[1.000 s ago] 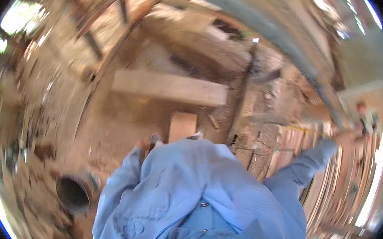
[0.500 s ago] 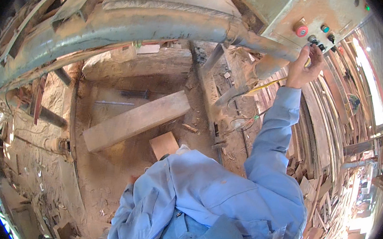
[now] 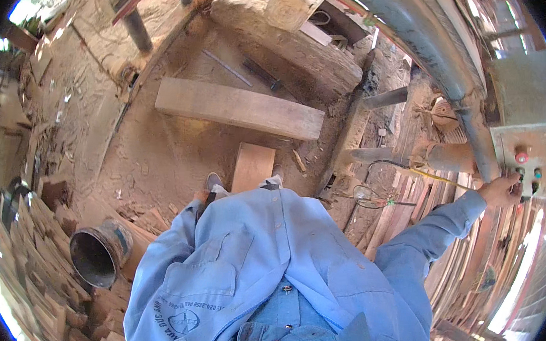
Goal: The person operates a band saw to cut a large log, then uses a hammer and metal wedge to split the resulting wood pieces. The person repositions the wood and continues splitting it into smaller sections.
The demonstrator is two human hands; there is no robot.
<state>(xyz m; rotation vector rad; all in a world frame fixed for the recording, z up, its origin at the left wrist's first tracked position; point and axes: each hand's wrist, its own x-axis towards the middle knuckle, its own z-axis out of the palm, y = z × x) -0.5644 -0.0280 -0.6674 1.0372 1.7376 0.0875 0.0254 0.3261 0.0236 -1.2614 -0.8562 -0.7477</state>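
My right hand (image 3: pixel 502 190) reaches far out to the right, its fingers closed at a dark control knob (image 3: pixel 520 173) on a dusty metal control box (image 3: pixel 528 137). Above that knob sits a red push button (image 3: pixel 521 157), and a green button (image 3: pixel 538 173) is beside it. My left hand (image 3: pixel 200 196) hangs low by my left leg, mostly hidden by the blue sleeve; its fingers do not show clearly. In front of me, a long squared timber (image 3: pixel 239 108) lies across the dusty floor. A shorter wooden block (image 3: pixel 253 167) lies between my feet.
A thick grey pipe (image 3: pixel 427 44) crosses the upper right. A large log (image 3: pixel 291 39) lies beyond the timber, with thin metal rods before it. Stacked boards (image 3: pixel 406 211) stand right, a loose cable (image 3: pixel 374 195) near them. An open pipe end (image 3: pixel 94 257) and wood scraps are left.
My view has swung to the left, so the control box and pipe now sit farther right. My right hand stays at the box's controls. More of my legs and feet shows.
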